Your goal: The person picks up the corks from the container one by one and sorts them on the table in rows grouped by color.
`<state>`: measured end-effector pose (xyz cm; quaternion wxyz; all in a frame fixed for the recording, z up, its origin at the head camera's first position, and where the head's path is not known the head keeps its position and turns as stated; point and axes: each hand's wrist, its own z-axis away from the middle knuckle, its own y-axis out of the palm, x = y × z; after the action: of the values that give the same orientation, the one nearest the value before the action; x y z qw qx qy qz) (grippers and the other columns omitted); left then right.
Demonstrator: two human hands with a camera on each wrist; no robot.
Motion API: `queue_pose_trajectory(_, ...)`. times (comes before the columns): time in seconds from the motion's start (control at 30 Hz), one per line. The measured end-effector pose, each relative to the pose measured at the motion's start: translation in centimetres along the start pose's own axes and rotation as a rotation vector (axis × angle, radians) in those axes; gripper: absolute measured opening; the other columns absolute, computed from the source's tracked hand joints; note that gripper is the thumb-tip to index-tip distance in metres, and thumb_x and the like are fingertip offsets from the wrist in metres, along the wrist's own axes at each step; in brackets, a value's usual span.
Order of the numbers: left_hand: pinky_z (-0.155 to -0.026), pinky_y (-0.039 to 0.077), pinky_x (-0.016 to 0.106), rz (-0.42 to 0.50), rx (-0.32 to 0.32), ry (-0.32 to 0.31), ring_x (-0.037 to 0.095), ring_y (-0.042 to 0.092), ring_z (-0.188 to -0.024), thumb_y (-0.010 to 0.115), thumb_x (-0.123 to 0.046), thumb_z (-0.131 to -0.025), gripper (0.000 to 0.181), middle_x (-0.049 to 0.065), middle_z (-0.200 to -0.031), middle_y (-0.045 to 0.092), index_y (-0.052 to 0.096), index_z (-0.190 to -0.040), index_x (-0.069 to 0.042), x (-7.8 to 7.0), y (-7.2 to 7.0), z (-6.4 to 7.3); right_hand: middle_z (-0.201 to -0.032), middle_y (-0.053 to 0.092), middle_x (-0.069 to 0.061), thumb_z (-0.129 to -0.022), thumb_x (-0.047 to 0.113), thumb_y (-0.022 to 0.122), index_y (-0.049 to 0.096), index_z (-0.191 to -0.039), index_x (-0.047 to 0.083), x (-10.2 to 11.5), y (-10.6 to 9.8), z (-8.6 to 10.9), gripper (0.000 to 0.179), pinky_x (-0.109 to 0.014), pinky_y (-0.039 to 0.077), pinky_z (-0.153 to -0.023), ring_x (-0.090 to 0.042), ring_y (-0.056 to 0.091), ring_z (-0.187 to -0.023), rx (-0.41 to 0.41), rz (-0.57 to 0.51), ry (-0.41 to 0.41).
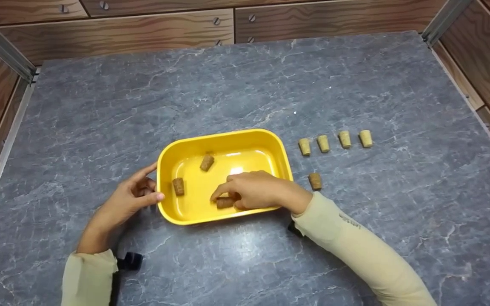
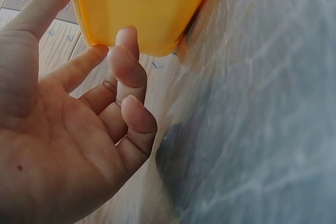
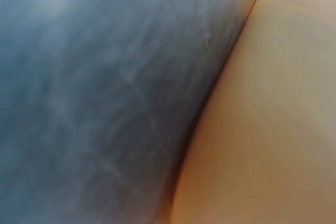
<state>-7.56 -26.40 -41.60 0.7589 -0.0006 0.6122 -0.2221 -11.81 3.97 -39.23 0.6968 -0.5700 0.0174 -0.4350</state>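
Observation:
A yellow plastic tray [image 1: 223, 218] sits on the grey marbled table. At its left end my left hand [image 1: 128, 195] holds the rim, thumb tip over the edge and index finger against the outside; the other fingers curl beside the yellow wall [image 2: 136, 3] in the left wrist view. Inside the tray, my right hand [image 1: 255, 189] has a brown cork stopper [image 1: 225, 202] between index finger and thumb, near the front wall. Two more brown cork stoppers, one upright-looking [image 1: 178, 186] and one tilted [image 1: 206, 162], lie in the left half. The right wrist view shows no fingers.
Several pale cork stoppers [image 1: 323, 143] form a row on the table [image 1: 228, 85] right of the tray. One brown cork stopper [image 1: 315, 181] lies below that row, near the right sleeve [image 1: 355, 238]. Wood-patterned panels [image 1: 121, 36] border the table.

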Motion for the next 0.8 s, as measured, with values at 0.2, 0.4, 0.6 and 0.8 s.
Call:
queue_pose_trajectory(0.2,-0.07,0.047,0.02,0.003,-0.003,-0.012,0.008,0.055,-0.079,0.069,-0.009,-0.088,0.073,0.002,-0.099,0.059,0.031,-0.15,-0.006,0.0,0.0,0.0,-0.09,0.065,0.005,-0.097,0.029,0.058,0.063,-0.125,0.033,-0.1,0.1,-0.2,0.029,-0.034,0.047,-0.074,-0.011,0.059,-0.084,-0.033,-0.024,-0.004)
queue_pose_trajectory(0.4,-0.07,0.047,0.02,0.016,-0.008,-0.008,0.009,0.055,-0.079,0.069,-0.008,-0.087,0.073,0.002,-0.097,0.059,0.031,-0.15,-0.005,0.0,0.1,0.0,-0.092,0.067,0.005,-0.097,0.029,0.058,0.063,-0.124,0.028,0.0,-0.6,0.5,0.028,-0.032,0.048,-0.074,-0.011,0.06,-0.084,-0.111,-0.033,-0.028)
queue_pose_trajectory(0.6,-0.07,0.047,0.02,0.014,-0.016,-0.005,0.009,0.055,-0.078,0.069,-0.007,-0.087,0.073,0.002,-0.096,0.058,0.032,-0.15,-0.004,0.1,0.1,0.0,-0.089,0.065,0.001,-0.089,0.014,0.066,0.063,-0.124,0.019,-0.3,-2.1,2.5,0.036,-0.026,0.047,-0.069,-0.011,0.056,-0.076,-0.237,-0.133,-0.08)
queue_pose_trajectory(0.8,-0.069,0.046,0.02,0.027,-0.011,0.006,0.008,0.055,-0.078,0.068,-0.006,-0.087,0.073,0.002,-0.096,0.058,0.032,-0.15,-0.004,0.1,0.1,-0.1,-0.086,0.062,-0.003,-0.088,0.014,0.069,0.061,-0.124,0.013,-1.2,-3.0,4.9,0.037,-0.022,0.048,-0.065,-0.01,0.053,-0.072,-0.339,-0.272,-0.106)
